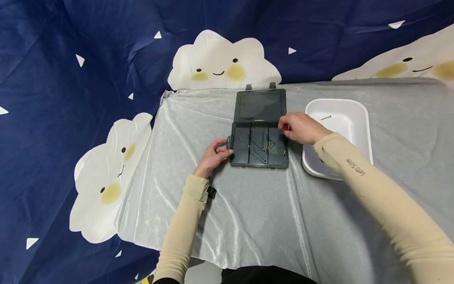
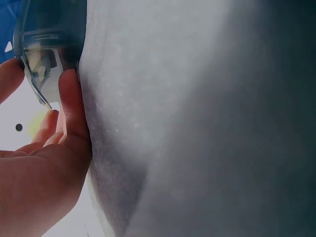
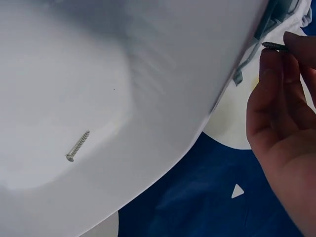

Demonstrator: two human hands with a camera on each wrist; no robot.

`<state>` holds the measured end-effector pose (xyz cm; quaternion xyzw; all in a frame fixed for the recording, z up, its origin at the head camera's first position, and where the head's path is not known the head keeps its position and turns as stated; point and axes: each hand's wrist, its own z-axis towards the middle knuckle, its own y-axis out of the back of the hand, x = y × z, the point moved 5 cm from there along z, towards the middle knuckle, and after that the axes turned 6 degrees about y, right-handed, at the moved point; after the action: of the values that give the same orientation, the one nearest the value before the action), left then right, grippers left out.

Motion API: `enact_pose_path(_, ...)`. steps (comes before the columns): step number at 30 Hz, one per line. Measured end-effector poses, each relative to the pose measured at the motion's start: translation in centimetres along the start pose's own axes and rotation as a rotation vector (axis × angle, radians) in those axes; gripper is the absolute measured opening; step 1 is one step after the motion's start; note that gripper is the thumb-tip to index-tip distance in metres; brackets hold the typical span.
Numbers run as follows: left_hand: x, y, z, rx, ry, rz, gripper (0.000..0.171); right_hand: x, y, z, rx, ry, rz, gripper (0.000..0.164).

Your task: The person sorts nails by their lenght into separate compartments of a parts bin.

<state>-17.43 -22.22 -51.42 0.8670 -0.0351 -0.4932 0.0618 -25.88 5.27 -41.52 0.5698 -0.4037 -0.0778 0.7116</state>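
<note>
A dark translucent plastic organizer box [image 1: 240, 146] lies with its lid [image 1: 260, 105] laid back. Long screws [image 1: 259, 156] rest in its middle compartment; brass-coloured screws [image 1: 271, 145] and a short one [image 1: 284, 153] are in the right compartment. My left hand [image 1: 213, 157] holds the box's left edge, thumb and fingers on either side of it in the left wrist view. Over the right compartment's far corner is my right hand [image 1: 300, 127]. Its thumb and fingers pinch a small threaded screw [image 3: 274, 46], which the head view mostly hides.
A white plastic tray [image 1: 365, 130] stands to the right of the box, partly under my right forearm. One silver screw [image 3: 79, 146] lies inside it. Grey cloth [image 1: 255, 213] covers the table, and a blue curtain with clouds [image 1: 305, 23] hangs behind.
</note>
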Motion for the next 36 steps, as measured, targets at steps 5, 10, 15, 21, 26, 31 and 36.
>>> enact_pose_path(5, 0.0, -0.1, 0.0, 0.002, 0.002, -0.004, 0.057, 0.1, -0.5, 0.1, 0.022, 0.015, -0.022, 0.013)
enact_pose_path(10, 0.0, -0.1, 0.0, 0.0, 0.008, 0.0, 0.057, 0.2, -0.9, 0.2, 0.04, 0.008, -0.016, 0.016)
enact_pose_path(15, 0.1, -0.2, 0.1, -0.002, 0.006, -0.005, 0.057, 0.1, -1.2, 0.4, 0.051, -0.001, -0.014, 0.017)
enact_pose_path(21, 0.2, -0.3, 0.2, -0.001, 0.008, -0.021, 0.058, -0.2, -1.3, 0.4, 0.042, -0.018, -0.012, 0.019)
enact_pose_path(26, 0.2, -0.2, 0.2, -0.001, 0.009, -0.012, 0.057, -0.5, -0.8, 0.3, 0.006, -0.028, -0.011, 0.018)
enact_pose_path(31, 0.1, -0.1, 0.2, 0.003, 0.012, -0.015, 0.056, -0.7, 0.5, 0.0, -0.045, -0.036, -0.003, 0.015)
enact_pose_path(36, 0.0, 0.0, 0.0, 0.003, 0.014, -0.008, 0.057, -1.2, 2.0, -0.5, -0.103, -0.064, -0.008, 0.013)
